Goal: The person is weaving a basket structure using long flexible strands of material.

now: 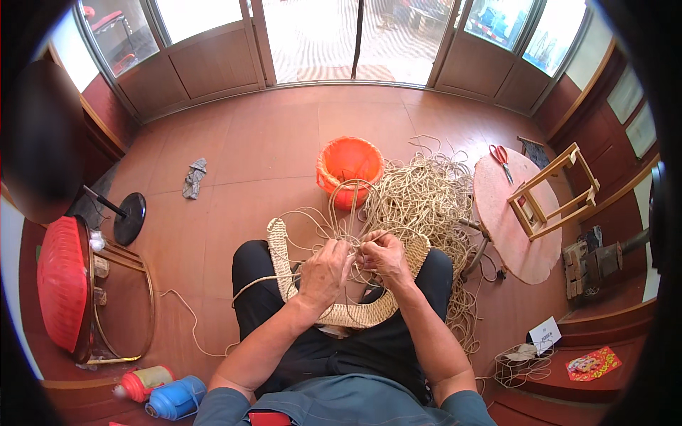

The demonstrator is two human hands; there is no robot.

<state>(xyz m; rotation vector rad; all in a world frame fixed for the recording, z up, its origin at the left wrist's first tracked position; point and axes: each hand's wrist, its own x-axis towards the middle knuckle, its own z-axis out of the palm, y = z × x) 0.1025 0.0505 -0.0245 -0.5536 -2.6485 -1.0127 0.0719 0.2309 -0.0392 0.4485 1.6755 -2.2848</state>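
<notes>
Both hands, left hand [323,273] and right hand [383,257], pinch straw cords [341,213]; beneath the fingers the woven basket base [341,309] looks about half-built; the loose cord pile [426,195] remains.

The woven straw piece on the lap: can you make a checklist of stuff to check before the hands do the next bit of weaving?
1. Both hands on the strands: left hand and right hand pinch cords above the woven straw piece. Ok.
2. Piece resting steady across the lap: ok.
3. More cord within reach: a big loose cord pile lies beside the right knee. Ok.
4. Cords free of tangles: the pile looks jumbled. Cannot tell.
5. Scissors handy: they lie on the round wooden board, away from the hands. Not ok.
6. Orange bucket clear of the strands: loops cross in front of it. Cannot tell.
</notes>
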